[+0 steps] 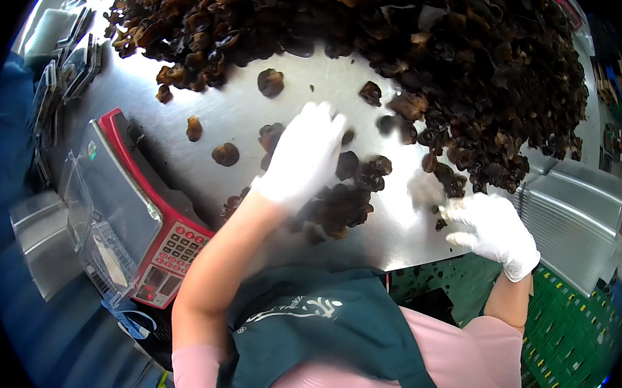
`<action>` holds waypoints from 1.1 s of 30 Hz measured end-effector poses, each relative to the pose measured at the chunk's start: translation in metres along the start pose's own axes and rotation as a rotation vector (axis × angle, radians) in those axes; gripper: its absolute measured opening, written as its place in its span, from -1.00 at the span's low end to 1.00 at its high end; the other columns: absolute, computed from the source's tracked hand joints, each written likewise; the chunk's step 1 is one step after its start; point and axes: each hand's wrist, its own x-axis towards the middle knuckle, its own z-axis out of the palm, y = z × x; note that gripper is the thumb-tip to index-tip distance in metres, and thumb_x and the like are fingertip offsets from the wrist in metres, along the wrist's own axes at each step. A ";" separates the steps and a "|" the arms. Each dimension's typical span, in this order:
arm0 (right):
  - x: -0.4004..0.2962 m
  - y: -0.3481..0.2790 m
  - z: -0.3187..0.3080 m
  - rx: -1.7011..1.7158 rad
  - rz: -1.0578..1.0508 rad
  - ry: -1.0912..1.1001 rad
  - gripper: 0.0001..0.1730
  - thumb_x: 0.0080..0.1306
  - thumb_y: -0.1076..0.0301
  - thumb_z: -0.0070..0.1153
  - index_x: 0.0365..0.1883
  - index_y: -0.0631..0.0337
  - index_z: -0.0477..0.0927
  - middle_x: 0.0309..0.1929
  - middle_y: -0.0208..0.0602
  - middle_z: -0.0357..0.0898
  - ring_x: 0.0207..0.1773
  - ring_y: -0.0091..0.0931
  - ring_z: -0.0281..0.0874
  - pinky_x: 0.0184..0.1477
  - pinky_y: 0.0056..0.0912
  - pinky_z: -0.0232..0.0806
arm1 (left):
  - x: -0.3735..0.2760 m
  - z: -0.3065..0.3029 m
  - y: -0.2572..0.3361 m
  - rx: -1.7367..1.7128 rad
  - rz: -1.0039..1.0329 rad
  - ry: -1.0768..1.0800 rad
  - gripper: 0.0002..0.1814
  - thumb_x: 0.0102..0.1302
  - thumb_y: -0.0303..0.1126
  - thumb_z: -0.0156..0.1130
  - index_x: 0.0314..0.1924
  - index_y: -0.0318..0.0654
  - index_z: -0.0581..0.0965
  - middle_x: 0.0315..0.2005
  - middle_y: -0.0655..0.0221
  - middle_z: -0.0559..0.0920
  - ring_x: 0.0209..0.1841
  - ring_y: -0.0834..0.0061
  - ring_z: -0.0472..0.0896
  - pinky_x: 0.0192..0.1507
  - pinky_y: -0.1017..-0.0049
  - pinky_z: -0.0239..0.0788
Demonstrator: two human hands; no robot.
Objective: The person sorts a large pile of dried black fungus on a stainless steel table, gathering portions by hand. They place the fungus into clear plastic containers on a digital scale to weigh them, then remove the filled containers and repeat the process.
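Note:
My left hand (306, 159), in a white glove and blurred, reaches over the metal table (303, 78) among loose pieces of dark brown wood ear fungus. Its palm faces down, so whether anything is under the fingers is hidden. A small cluster of wood ear (344, 208) lies just below that hand, partly covered by the wrist. My right hand (492, 232), gloved too, hovers near the table's front right edge, thumb and fingers apart with nothing visible between them. Small dark scraps (440, 223) are by its fingertips. Single pieces such as a round wood ear (271, 82) lie scattered farther up.
A large heap of wood ear (474, 58) spreads over the back and right. At left stands a red digital scale (157, 242) with a clear plastic container (111, 259) beside its keypad. Stacked clear trays (572, 213) stand at right; filled clear packs (72, 70) lie far left.

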 end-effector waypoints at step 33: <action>0.127 -0.064 0.080 0.362 -0.025 0.519 -0.64 0.27 0.23 0.42 0.04 0.02 0.77 0.06 -0.23 0.64 0.16 -0.20 0.55 0.23 -0.13 0.43 | -0.061 -0.058 -0.027 -0.081 -0.299 -0.096 -0.72 0.25 -0.47 0.40 -0.02 -0.15 0.67 0.04 0.22 0.66 0.15 0.08 0.56 0.22 0.20 0.40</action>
